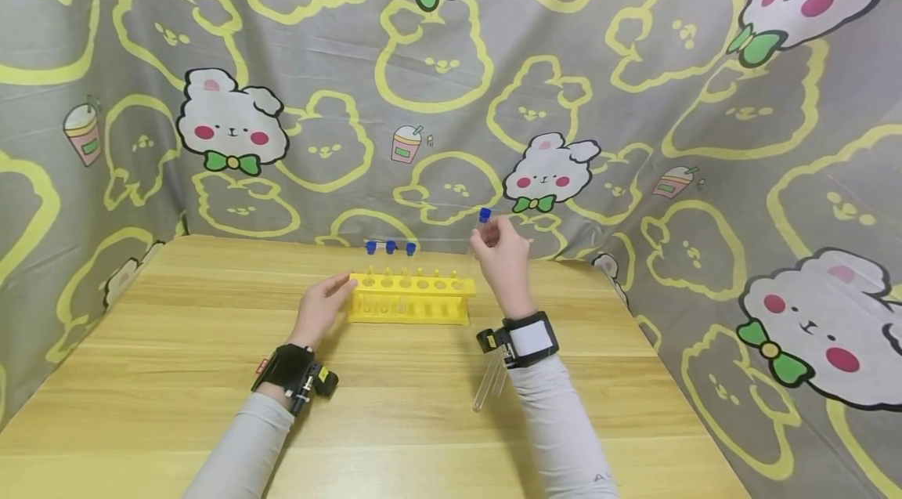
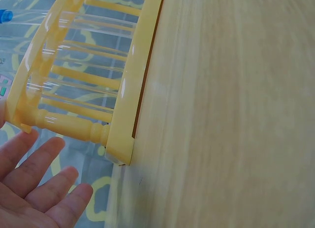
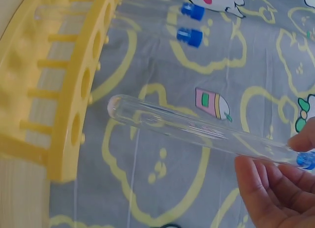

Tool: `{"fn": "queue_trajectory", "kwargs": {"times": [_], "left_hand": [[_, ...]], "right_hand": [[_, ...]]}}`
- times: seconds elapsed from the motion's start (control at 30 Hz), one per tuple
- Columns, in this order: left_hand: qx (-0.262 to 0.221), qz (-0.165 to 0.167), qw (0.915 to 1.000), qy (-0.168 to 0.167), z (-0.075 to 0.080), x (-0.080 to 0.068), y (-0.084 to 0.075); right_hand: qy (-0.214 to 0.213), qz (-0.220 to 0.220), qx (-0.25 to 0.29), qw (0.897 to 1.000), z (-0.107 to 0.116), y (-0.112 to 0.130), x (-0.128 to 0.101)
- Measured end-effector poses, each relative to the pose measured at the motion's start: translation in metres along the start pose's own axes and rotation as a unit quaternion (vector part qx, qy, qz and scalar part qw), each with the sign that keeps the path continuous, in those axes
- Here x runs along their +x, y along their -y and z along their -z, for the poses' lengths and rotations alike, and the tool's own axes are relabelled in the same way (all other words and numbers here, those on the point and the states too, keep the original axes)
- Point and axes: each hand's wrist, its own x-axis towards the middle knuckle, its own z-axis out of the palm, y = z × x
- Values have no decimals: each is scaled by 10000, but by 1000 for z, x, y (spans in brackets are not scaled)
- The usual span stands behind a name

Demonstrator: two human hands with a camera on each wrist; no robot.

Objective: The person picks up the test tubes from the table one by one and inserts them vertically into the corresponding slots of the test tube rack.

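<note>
Looks like a makeshift recording corner set up at home rather than a real lab. A plain wooden table (image 1: pixel 211 405) is boxed in on three sides by a grey cartoon bedsheet (image 1: pixel 634 92) printed with bunnies and drink cups, hung as a backdrop right at the table's far edge. The only lab-ish stuff is a yellow plastic test tube rack (image 1: pixel 411 299) and some blue-capped tubes (image 1: pixel 390 247).
</note>
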Motion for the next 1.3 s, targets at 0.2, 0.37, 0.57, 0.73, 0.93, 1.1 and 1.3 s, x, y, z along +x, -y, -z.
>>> {"fn": "queue_trajectory", "kwargs": {"times": [0.2,0.37,0.57,0.73,0.93,1.1,1.3], "left_hand": [[11,-6,10000,5,0,1,2],[38,-8,10000,-9,1,3,2],[37,21,10000,41,1,3,2],[29,-11,10000,43,2,2,2],[19,-12,10000,38,1,1,0],[46,18,10000,22,1,0,-2],[16,-5,10000,9,1,0,-2]], "right_hand": [[-125,238,158,9995,-17,7,-1],[-163,476,272,9984,-28,13,-2],[-123,541,428,9975,-41,15,-4],[-200,676,519,9962,-50,13,-6],[-166,805,365,9959,-59,7,-9],[-146,811,303,9961,-66,2,-13],[-96,821,193,9964,-74,-5,-18]]}}
